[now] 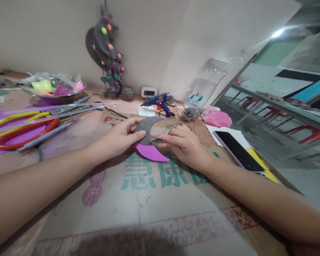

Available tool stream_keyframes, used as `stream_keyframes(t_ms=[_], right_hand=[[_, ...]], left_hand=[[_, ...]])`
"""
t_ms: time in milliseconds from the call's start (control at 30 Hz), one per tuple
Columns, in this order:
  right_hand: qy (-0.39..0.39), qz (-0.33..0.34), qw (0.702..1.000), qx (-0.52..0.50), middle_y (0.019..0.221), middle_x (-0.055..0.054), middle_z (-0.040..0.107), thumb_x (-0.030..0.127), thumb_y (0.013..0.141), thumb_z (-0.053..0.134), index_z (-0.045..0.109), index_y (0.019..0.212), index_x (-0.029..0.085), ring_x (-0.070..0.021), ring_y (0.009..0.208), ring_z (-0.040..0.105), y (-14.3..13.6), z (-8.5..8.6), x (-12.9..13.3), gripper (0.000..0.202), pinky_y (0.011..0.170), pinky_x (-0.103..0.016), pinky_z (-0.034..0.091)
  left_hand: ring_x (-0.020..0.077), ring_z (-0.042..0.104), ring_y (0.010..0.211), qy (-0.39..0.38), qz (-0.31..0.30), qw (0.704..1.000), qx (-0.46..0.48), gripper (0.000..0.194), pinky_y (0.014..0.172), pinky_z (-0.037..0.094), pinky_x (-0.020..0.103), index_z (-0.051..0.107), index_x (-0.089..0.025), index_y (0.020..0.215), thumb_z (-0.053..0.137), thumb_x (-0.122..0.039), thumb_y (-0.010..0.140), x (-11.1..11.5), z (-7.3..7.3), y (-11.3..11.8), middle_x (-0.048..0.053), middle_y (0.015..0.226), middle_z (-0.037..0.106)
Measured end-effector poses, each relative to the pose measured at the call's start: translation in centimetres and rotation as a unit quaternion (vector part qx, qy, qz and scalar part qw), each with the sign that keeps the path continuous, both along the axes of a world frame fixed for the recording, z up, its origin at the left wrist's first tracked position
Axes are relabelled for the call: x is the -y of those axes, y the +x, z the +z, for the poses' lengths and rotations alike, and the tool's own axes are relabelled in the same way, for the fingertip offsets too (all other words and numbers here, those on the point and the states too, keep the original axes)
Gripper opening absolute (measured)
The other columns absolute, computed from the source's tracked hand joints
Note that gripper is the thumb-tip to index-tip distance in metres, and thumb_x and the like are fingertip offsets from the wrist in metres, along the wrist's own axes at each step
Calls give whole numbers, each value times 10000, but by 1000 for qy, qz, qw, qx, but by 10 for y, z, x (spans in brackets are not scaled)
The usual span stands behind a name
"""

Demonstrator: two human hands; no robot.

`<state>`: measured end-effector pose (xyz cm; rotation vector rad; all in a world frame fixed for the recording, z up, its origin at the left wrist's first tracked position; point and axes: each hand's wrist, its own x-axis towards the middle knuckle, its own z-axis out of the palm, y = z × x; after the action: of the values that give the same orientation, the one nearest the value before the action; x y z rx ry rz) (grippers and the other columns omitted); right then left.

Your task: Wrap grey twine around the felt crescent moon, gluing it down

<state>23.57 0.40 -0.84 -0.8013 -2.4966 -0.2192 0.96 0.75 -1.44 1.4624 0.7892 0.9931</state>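
Observation:
A crescent wrapped in grey yarn (147, 128) is held above the cardboard by my left hand (128, 135), its thumb on the front and fingers behind. Below it a purple crescent piece (152, 152) shows, pointing down to the right. My right hand (185, 144) is closed at the crescent's right side, thumb and fingers pinching grey yarn (174, 125). Behind the hands a blue glue gun (160, 103) stands near a ball of grey yarn (191, 113).
Printed cardboard (114, 220) covers the table. At left are scissors (26, 138) and a metal bowl of craft bits (54, 87). A phone (238, 151), pink plastic (217, 117) and a clear bottle (204, 87) are at right. A grey moon decoration (106, 46) hangs behind.

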Motion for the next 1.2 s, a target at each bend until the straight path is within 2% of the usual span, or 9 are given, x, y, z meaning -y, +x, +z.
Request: stream_keyframes(t_ms=[100, 233, 433, 567, 733, 867, 1033, 1200], right_hand=[[3, 10, 1000, -21, 734, -23, 565, 312, 916, 482, 617, 1168, 226, -156, 727, 492, 2, 2, 2, 298, 681, -301, 360], [23, 34, 999, -12, 759, -29, 589, 324, 893, 524, 630, 1142, 211, -154, 709, 489, 1, 3, 4, 293, 679, -305, 358], [12, -2, 1000, 24, 773, -40, 605, 311, 905, 501, 640, 1128, 192, -160, 739, 489, -3, 1, 2, 288, 699, -307, 361], [27, 0, 999, 33, 761, -34, 605, 320, 908, 497, 646, 1114, 202, -153, 709, 477, -4, 1, 3, 280, 674, -298, 352], [35, 5, 999, 24, 753, -39, 605, 293, 904, 506, 657, 1098, 188, -156, 712, 477, -4, 1, 2, 267, 673, -299, 353], [34, 5, 999, 23, 750, -34, 606, 292, 908, 500, 658, 1094, 206, -152, 708, 475, -4, 0, 2, 259, 670, -295, 350], [40, 1, 999, 20, 734, -28, 610, 298, 912, 494, 669, 1068, 211, -147, 691, 473, -4, 0, 1, 250, 656, -293, 347], [18, -4, 1000, 21, 739, -24, 612, 304, 919, 481, 664, 1078, 227, -145, 686, 486, -4, 0, 3, 255, 658, -293, 358]], left_hand=[[141, 642, 755, 7, -3, 1000, 3, 398, 660, 499, 245, 557, -179, 1188, 599, -224, 795, 0, 0, 0, 53, 973, 692], [142, 639, 738, 6, 4, 1000, -3, 396, 651, 492, 248, 563, -181, 1181, 607, -237, 791, 1, 2, 0, 43, 942, 695], [136, 621, 660, -13, 13, 1000, -16, 366, 590, 476, 227, 558, -168, 1162, 593, -215, 800, 2, 4, 0, 9, 750, 667], [93, 585, 609, -5, 9, 1000, -21, 360, 558, 450, 192, 537, -167, 1170, 572, -187, 813, 2, 4, 1, 6, 815, 665], [91, 570, 592, -12, 14, 999, -31, 354, 534, 422, 176, 533, -147, 1166, 559, -160, 813, 2, 5, 1, -11, 713, 633], [76, 537, 544, -16, 15, 999, -31, 360, 485, 390, 173, 529, -153, 1172, 563, -174, 814, 3, 6, 1, 7, 793, 649], [54, 480, 480, -17, 17, 999, -31, 339, 470, 372, 164, 540, -145, 1154, 563, -150, 816, 2, 5, 1, -28, 685, 607], [76, 531, 532, -14, 13, 999, -26, 334, 516, 412, 172, 545, -157, 1148, 569, -157, 815, 1, 4, 1, -39, 639, 592]])
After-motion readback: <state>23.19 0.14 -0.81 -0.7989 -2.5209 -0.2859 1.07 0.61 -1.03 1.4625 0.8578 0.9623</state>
